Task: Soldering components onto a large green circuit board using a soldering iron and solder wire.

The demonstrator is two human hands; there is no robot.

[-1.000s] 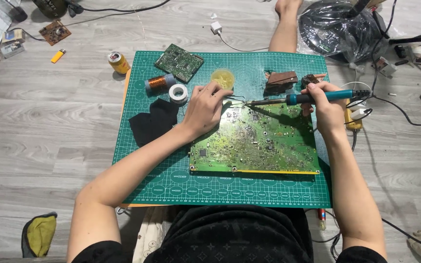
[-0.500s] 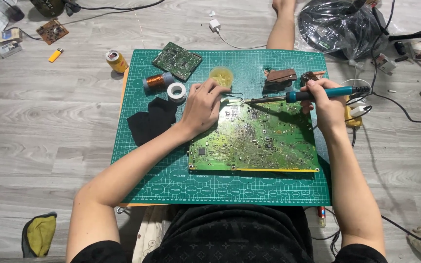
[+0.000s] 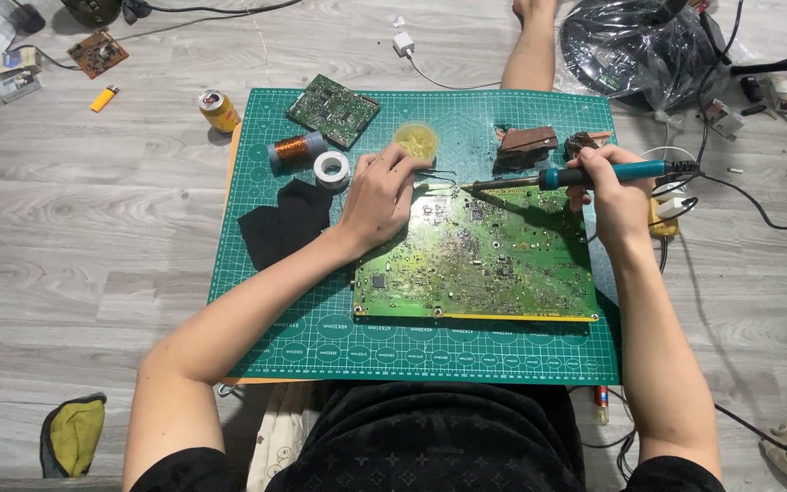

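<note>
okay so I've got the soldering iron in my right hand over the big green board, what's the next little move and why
Probably ease the soldering iron tip down onto the joint near the top-left edge of the circuit board. The tip sits just beside the tweezers in your left hand, which rests on the board to steady it, while your right hand grips the blue handle.

Left hand (image 3: pixel 383 196) curled, palm down; right hand (image 3: pixel 614 187) fisted — forearms converging.

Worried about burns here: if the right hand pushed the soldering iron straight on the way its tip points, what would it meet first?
Probably the left hand: the soldering iron in the right hand points left at its fingertips, though height is unclear.
</note>
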